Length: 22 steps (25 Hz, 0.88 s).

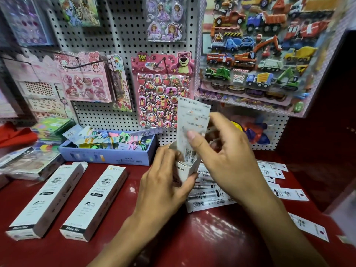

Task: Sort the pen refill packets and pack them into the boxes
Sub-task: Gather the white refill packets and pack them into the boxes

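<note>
- Refill packets [192, 120], a small bunch of them, stand nearly upright with their lower ends already inside the mouth of the open white box [187, 168], and their tops lean a touch to the right.
- Right hand [227, 151] has them: thumb pressed on the near face, fingers curled round the far side, a pinch roughly mid-length on the bunch.
- Left hand [165, 176] wraps the box from the left, thumb across its front and fingers curled round the back. It holds the box up off the red counter [202, 237], open end upward.
- The relation that counts is that the packets' long axis runs almost in line with the box's long axis, mouth directly beneath the bunch. My read is that the move ahead is a straight slide down, with the right hand pushing and the left bracing.
- The upper half of the bunch is well clear above the rim, so I'd judge this insertion as only partly done.
- More loose packets [210, 197] lie flat on the counter just under and behind the right wrist, fanning off to the right. The right hand is plainly the nearer one to fetch them.
- Two closed white boxes [67, 199] lie side by side on the left of the counter, well apart from both hands.
- One risk I'd flag is the box flap by the left fingers catching a packet edge on the way down.
</note>
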Motion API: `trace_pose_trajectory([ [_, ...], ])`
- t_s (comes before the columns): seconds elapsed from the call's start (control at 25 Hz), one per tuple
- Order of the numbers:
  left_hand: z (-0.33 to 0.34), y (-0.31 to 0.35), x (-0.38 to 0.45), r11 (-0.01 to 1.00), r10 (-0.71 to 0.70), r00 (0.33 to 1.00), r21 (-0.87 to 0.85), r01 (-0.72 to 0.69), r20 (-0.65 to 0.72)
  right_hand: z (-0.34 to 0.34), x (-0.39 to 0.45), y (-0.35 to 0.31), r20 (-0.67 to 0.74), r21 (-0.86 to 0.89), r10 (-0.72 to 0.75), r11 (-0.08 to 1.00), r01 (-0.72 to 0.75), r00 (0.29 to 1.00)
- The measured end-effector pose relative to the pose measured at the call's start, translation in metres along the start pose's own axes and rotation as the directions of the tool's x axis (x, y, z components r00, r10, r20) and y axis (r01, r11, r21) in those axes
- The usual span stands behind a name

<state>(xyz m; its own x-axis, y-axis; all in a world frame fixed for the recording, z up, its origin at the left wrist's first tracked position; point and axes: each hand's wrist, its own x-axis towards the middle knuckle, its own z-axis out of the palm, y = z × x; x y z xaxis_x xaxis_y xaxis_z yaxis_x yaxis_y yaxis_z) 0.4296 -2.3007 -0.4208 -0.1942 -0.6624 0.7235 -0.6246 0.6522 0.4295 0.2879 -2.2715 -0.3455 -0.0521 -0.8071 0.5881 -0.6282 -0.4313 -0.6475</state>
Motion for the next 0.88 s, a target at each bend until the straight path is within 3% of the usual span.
trace_pose_trajectory([
  [0.12, -0.001, -0.001, 0.000, 1.000, -0.014, 1.000, -0.022, 0.014, -0.015, -0.002, 0.002, 0.004, 0.028, -0.206, 0.041, 0.978, -0.035, 0.999],
  [0.32, 0.002, 0.006, -0.005, 0.999, -0.033, 0.999, -0.040, 0.033, -0.011, -0.011, 0.002, -0.004, 0.022, -0.220, 0.055, 0.974, -0.049, 0.998],
  [0.52, 0.005, 0.014, -0.009, 0.999, -0.035, 0.999, 0.018, 0.035, 0.009, -0.020, -0.005, -0.019, 0.080, -0.575, 0.109, 0.817, -0.044, 0.991],
  [0.88, 0.003, 0.017, -0.008, 0.997, -0.046, 0.999, 0.058, 0.046, 0.008, -0.013, -0.009, -0.023, 0.137, -0.620, 0.123, 0.784, -0.012, 0.983],
])
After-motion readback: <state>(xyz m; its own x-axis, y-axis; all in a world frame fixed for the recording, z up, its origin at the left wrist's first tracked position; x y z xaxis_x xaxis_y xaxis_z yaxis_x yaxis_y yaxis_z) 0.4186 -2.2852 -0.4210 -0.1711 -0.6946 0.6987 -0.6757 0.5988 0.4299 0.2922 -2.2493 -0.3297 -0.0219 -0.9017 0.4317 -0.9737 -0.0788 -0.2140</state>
